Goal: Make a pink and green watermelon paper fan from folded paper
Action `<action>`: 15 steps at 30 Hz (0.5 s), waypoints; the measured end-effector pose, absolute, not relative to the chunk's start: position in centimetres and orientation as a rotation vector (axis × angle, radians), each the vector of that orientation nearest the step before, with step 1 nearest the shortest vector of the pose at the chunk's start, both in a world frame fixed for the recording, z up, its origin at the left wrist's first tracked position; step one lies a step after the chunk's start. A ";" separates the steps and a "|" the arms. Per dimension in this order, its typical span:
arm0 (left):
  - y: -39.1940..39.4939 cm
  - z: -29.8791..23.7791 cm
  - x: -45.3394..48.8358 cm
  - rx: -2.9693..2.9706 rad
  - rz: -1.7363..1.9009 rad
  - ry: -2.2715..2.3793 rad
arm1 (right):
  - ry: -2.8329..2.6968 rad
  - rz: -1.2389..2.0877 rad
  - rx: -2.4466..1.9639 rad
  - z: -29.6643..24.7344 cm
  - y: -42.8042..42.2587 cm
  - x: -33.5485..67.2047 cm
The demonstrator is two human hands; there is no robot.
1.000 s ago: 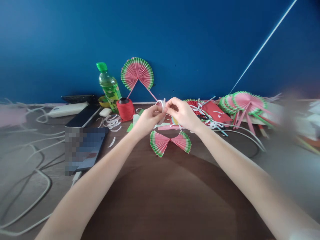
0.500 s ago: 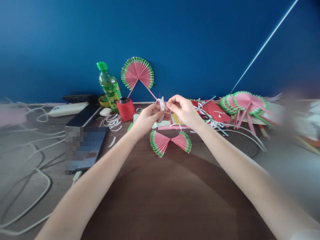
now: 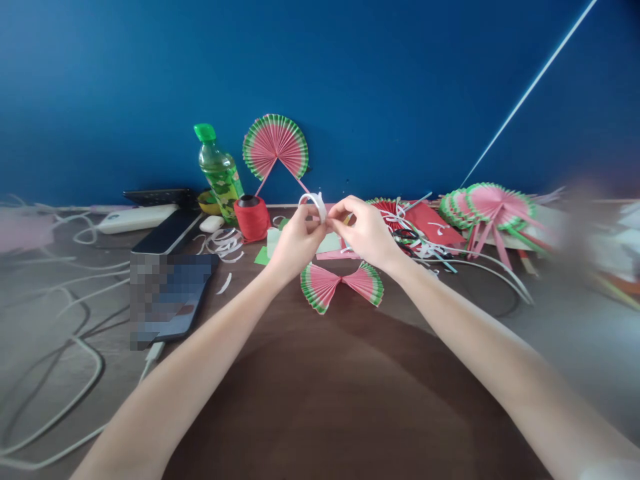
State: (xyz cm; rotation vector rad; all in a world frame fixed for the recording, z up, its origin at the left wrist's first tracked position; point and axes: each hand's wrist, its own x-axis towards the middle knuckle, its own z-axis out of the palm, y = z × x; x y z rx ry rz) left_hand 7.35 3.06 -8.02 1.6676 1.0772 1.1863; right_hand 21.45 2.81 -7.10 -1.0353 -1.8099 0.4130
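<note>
My left hand (image 3: 296, 241) is closed around a narrow roll of white tape (image 3: 317, 201), whose ring stands up above the thumb. Against it, my right hand (image 3: 364, 230) is closed in a pinch, its fingertips touching the roll's near edge; what lies between them is too small to make out. Just below both hands, a pleated paper fan (image 3: 342, 285) in pink and green lies on the table, spread like a bow tie. Behind them, a round pleated fan (image 3: 275, 148) with two pink sticks leans on the blue wall.
To the left stand a red thread spool (image 3: 252, 219) and a green-capped bottle (image 3: 219, 175), with a phone (image 3: 183, 300) and white cables nearby. Scissors (image 3: 406, 235), white paper strips and a red sheet (image 3: 434, 222) lie to the right, beside stacked fans (image 3: 493, 205).
My hands have come together. The tape roll has turned and shifted slightly left, and my right fingertips, apart from it before, now meet it.
</note>
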 end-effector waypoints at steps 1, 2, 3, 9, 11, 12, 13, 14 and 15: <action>3.1 -8.0 7.4 1.650 1.205 1.078 | -1.809 0.424 -1.033 -7.1 2.7 21.4; 3.1 -8.0 7.4 1.636 1.226 1.080 | -1.812 0.426 -1.026 -7.0 2.6 21.3; 3.1 -8.0 7.4 1.627 1.245 1.081 | -1.819 0.417 -1.016 -7.1 2.5 21.3; 3.2 -8.0 7.4 1.610 1.294 1.022 | -1.872 0.212 -0.938 -8.0 2.6 21.0; 3.3 -8.1 7.4 1.576 1.304 0.988 | -1.881 0.137 -0.918 -8.3 2.6 20.9; 3.3 -8.2 7.4 1.549 1.302 0.972 | -1.884 0.107 -0.906 -8.4 2.7 20.8; 3.2 -8.2 7.5 1.516 1.298 0.957 | -1.887 0.082 -0.892 -8.5 2.7 20.8; 3.2 -8.2 7.5 1.479 1.292 0.943 | -1.893 0.061 -0.874 -8.6 2.7 20.7; 3.2 -8.2 7.6 1.442 1.282 0.929 | -1.901 0.043 -0.856 -8.7 2.8 20.7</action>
